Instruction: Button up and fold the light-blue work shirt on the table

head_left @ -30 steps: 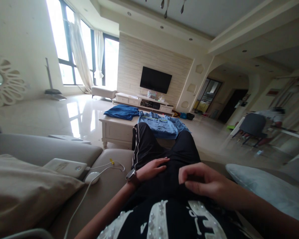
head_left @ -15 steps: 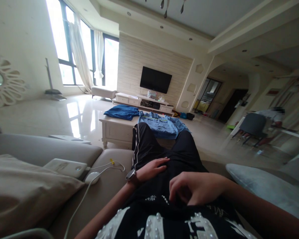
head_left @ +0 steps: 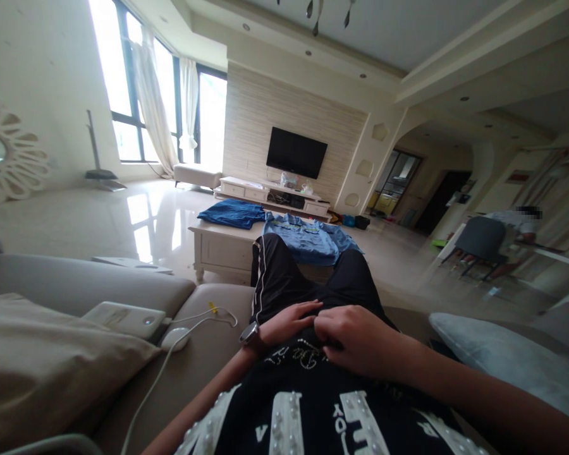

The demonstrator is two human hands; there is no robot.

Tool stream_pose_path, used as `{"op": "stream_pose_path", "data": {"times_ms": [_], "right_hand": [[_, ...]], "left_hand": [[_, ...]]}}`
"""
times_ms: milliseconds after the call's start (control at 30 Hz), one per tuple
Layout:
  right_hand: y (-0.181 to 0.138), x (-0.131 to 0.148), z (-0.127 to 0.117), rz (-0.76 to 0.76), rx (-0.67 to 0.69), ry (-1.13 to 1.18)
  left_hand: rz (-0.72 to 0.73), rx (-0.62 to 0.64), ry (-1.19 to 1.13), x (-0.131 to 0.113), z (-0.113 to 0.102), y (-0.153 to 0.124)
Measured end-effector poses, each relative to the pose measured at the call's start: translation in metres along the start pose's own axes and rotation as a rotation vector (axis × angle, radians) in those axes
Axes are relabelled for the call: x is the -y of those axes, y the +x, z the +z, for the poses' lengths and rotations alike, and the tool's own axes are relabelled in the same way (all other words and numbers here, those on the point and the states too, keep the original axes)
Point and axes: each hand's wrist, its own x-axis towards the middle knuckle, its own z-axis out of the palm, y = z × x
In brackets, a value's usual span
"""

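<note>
I sit on a grey sofa [head_left: 203, 354] with my legs in black trousers [head_left: 284, 278] stretched forward. My left hand [head_left: 287, 322], with a watch [head_left: 249, 333] at the wrist, lies flat on my lap with its fingers stretched out and holds nothing. My right hand [head_left: 353, 338] rests on the hem of my black shirt [head_left: 313, 404] with white lettering and pearl studs. Its fingers curl down onto the fabric and touch the left hand's fingertips.
A white power bank [head_left: 126, 318] and a white mouse-shaped device [head_left: 175, 339] with cables lie on the sofa to my left, beside a beige cushion [head_left: 47, 366]. Blue clothes [head_left: 303, 237] lie on the white coffee table [head_left: 218, 246]. Another person sits at a table far right [head_left: 516, 227].
My right hand has moved left and away from me along my shirt until it meets the left hand. The shirt has been pulled flatter. The left hand has stayed put.
</note>
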Motion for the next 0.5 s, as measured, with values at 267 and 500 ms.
{"op": "stream_pose_path", "data": {"times_ms": [267,500], "right_hand": [[-0.028,0.022,-0.005,0.01,0.247,0.206],[-0.022,0.022,0.003,-0.035,0.24,0.212]], "left_hand": [[-0.001,0.004,0.0,0.004,-0.001,0.001],[-0.007,0.005,0.001,0.002,-0.001,0.001]]}}
